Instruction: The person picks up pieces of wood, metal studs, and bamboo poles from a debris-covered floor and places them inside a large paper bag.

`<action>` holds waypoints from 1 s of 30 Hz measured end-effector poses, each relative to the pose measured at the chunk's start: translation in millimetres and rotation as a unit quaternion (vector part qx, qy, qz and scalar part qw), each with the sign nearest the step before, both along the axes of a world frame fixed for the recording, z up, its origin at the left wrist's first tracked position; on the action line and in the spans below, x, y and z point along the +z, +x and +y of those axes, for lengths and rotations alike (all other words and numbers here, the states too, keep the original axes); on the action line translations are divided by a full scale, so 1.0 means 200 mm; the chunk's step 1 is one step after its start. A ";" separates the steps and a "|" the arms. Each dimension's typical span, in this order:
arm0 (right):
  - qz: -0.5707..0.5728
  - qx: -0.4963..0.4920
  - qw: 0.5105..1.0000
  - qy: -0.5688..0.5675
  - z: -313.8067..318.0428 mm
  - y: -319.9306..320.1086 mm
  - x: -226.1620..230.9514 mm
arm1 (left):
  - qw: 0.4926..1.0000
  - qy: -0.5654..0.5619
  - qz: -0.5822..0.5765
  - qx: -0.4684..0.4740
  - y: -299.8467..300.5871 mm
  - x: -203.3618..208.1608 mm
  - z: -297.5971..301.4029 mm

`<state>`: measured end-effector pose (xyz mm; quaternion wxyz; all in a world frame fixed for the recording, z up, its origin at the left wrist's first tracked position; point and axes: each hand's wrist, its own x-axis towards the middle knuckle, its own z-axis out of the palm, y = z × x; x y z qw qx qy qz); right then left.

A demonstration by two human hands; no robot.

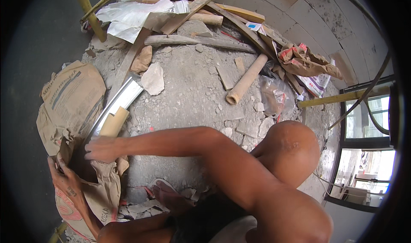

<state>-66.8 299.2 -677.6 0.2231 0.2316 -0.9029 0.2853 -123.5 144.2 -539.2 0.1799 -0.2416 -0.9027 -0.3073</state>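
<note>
A large brown paper cement sack (pixel 105 187) stands crumpled at the lower left, its mouth gaping. My left hand (pixel 64 176) grips the left edge of that mouth, fingers on the outside. Over the opening is my right hand (pixel 102 149), slightly blurred; its fingers reach left and look loosely apart, with nothing visible in them. Just beyond the right hand lies a short piece of bamboo (pixel 114 122), beside a white metal strip (pixel 124 95). A second flattened brown sack (pixel 75 99) rests behind the open one.
Rubble covers the rough concrete floor (pixel 184 89), including a pale broken slab (pixel 153 79). A bamboo tube (pixel 247 80) lies right of centre, near a clear plastic bag (pixel 274 95). Wooden planks (pixel 201 41) and a white sack (pixel 139 18) are piled along the far side. A yellow pole (pixel 90 14) rises at far left.
</note>
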 end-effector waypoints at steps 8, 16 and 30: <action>-0.404 -0.212 0.837 0.302 1.68 0.78 0.36 | 0.995 -0.019 -0.085 -0.047 0.09 0.10 -0.06; -0.521 -0.341 0.700 0.350 1.96 2.06 0.13 | 0.999 0.035 -0.025 -0.025 0.20 0.07 -0.06; -0.196 -0.257 0.938 0.123 1.40 1.10 0.15 | 0.995 0.024 -0.021 0.094 0.27 -0.10 0.07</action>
